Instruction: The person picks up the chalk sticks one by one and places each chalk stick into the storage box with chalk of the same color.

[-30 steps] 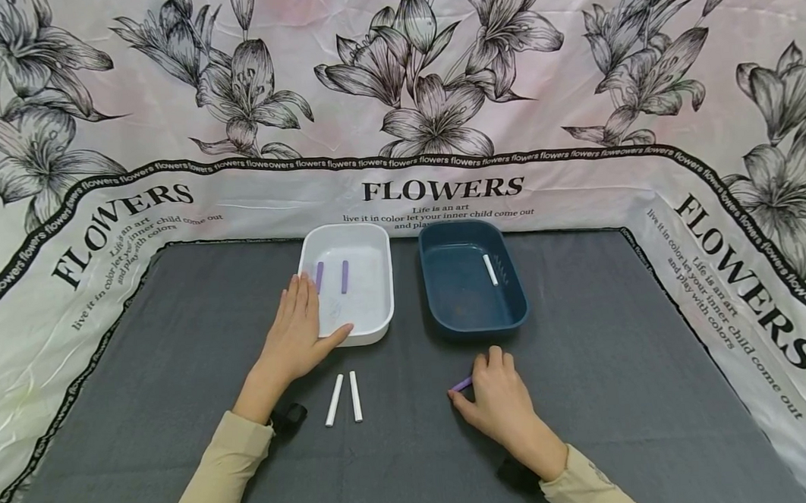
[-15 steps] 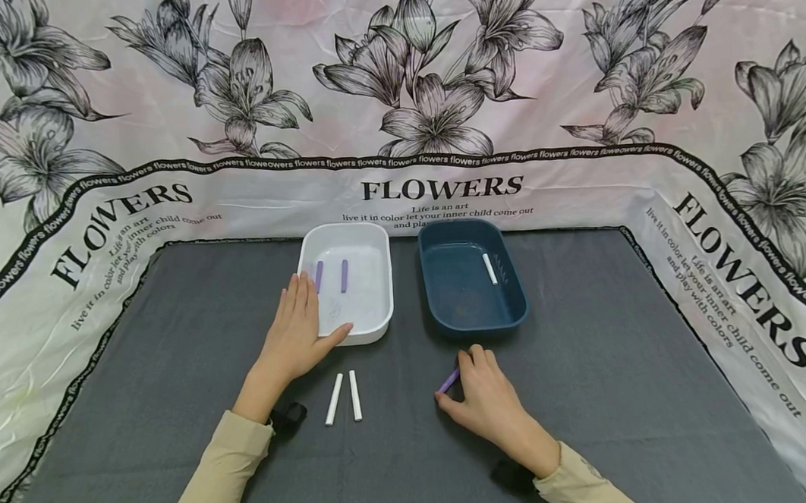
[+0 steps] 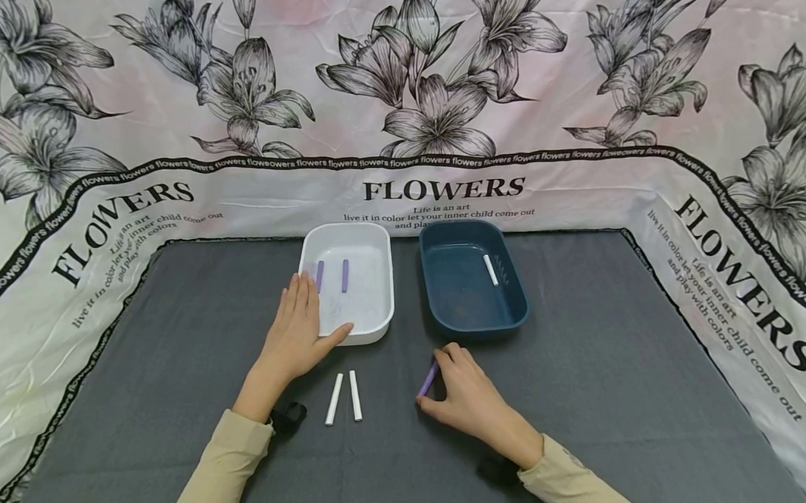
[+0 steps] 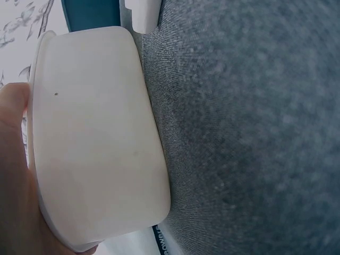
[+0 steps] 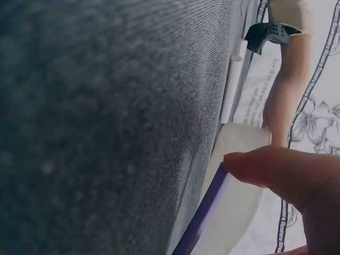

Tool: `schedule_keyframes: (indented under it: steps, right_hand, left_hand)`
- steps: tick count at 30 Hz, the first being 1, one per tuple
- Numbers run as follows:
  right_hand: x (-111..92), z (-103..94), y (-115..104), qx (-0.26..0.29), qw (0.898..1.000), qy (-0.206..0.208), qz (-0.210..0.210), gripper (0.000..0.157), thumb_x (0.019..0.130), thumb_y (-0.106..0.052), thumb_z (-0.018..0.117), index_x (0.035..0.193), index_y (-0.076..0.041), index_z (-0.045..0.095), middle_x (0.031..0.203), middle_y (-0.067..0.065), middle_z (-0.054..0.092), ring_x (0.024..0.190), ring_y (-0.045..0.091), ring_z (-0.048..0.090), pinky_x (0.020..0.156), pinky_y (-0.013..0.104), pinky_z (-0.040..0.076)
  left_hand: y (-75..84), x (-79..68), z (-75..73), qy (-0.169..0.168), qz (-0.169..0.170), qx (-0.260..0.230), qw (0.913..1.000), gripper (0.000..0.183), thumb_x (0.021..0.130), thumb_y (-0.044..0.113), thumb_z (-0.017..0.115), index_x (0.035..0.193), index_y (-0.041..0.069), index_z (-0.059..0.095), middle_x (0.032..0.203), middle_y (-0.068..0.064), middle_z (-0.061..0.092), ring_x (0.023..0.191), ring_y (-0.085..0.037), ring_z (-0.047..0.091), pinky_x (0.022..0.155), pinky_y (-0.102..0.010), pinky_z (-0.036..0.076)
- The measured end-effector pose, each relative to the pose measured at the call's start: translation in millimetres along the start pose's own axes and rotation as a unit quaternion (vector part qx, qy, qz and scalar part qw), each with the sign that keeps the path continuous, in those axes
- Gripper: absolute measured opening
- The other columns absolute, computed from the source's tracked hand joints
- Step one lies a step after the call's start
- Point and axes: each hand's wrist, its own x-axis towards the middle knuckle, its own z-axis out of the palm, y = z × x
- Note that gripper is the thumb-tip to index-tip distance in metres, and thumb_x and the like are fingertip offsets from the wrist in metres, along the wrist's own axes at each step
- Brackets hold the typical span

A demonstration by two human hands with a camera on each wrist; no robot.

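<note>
My right hand (image 3: 471,396) pinches a purple chalk stick (image 3: 427,378) by its ends between thumb and fingers, in front of the blue bin (image 3: 477,330). In the right wrist view the thumb presses one end of that purple chalk (image 5: 204,212). My left hand (image 3: 292,333) rests on the left rim of the white bin (image 3: 378,334), its fingers straight and the thumb over the front edge. Inside the white bin lie two purple chalk sticks (image 3: 345,276), one partly behind the fingers. A white chalk stick (image 3: 490,270) lies in the blue bin.
Two white chalk sticks (image 3: 355,396) lie side by side on the grey cloth (image 3: 607,362) in front of the white bin. A floral cloth (image 3: 435,90) hangs behind the bins. A dark strap device (image 3: 289,418) sits at the left wrist.
My right hand has moved left with the purple chalk, from below the blue bin toward the white one. The chalk has turned more upright in the head view. My left hand stays put.
</note>
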Motion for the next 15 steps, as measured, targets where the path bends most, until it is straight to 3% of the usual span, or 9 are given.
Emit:
schedule_keyframes:
  steps: [6,15]
  right_hand:
    - [6,0.0,-4,0.026,0.999,-0.014,-0.026,0.068,0.073,-0.030,0.086,0.123,0.009,0.061,0.114,0.013,0.057,0.102,0.026,0.055,0.088,0.044,0.051]
    - [20,-6.1,-7,0.076,0.993,-0.058,-0.076,0.076,0.076,-0.033,0.084,0.136,0.003,0.055,0.124,0.008,0.054,0.114,0.022,0.053,0.097,0.041,0.049]
  left_hand:
    - [0.7,-0.2,-1.2,0.001,0.000,-0.001,1.0000,0.108,0.093,0.066,0.049,0.153,-0.013,0.007,0.162,-0.027,0.000,0.150,-0.038,-0.003,0.120,-0.051,0.004]
    - [0.0,-0.3,0.6,0.005,0.000,0.004,1.0000,0.108,0.093,0.066,0.049,0.153,-0.013,0.007,0.162,-0.028,0.001,0.150,-0.038,-0.003,0.121,-0.051,0.005]
